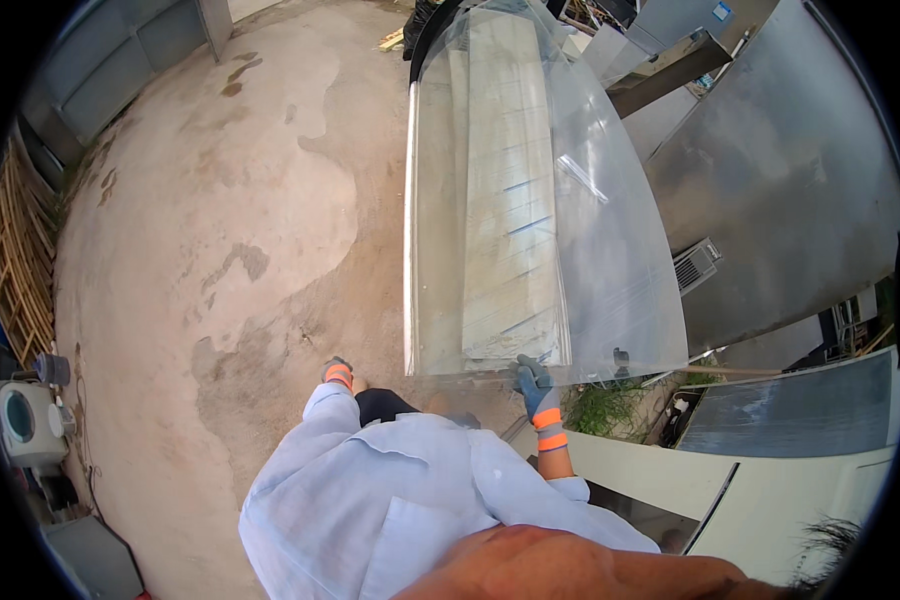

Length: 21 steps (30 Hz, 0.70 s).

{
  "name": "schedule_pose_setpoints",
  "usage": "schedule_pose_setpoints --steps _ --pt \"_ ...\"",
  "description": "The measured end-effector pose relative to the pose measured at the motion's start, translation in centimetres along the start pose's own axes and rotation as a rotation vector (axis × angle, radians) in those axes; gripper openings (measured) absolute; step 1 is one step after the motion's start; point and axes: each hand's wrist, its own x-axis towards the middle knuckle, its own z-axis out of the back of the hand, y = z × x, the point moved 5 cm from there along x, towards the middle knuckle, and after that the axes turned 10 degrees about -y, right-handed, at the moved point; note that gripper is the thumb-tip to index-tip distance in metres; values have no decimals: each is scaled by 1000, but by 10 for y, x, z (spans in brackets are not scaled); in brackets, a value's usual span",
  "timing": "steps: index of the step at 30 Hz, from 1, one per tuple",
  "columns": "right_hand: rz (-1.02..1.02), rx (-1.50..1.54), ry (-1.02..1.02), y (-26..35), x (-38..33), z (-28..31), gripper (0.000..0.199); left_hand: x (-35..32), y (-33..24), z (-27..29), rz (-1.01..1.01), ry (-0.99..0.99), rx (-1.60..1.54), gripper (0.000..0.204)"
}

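fingers of gloved right hand (536, 385) curled on lower edge of clear curved glass panel (530, 200); left hand (338, 373) at opposite corner, grip unclear; concrete floor (220, 220) beneath.

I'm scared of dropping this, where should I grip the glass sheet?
Grip the glass sheet along its near bottom edge, coming from below, hands spread toward the two corners. It stands tilted and long, so its weight bears on that edge. The right hand already holds there; the left hand sits off the left corner.
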Motion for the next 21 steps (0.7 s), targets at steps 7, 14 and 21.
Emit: schedule_pose_setpoints --steps 7,14,21 --pt "-125 420 -482 6 -21 -27 39 60 13 66 287 50 -327 65" --pt "-1 457 -854 -29 -12 -39 34 141 -36 146 172 245 -518 79" --pt "25 562 -935 -38 -12 -34 27 202 -2 209 155 177 -487 81"
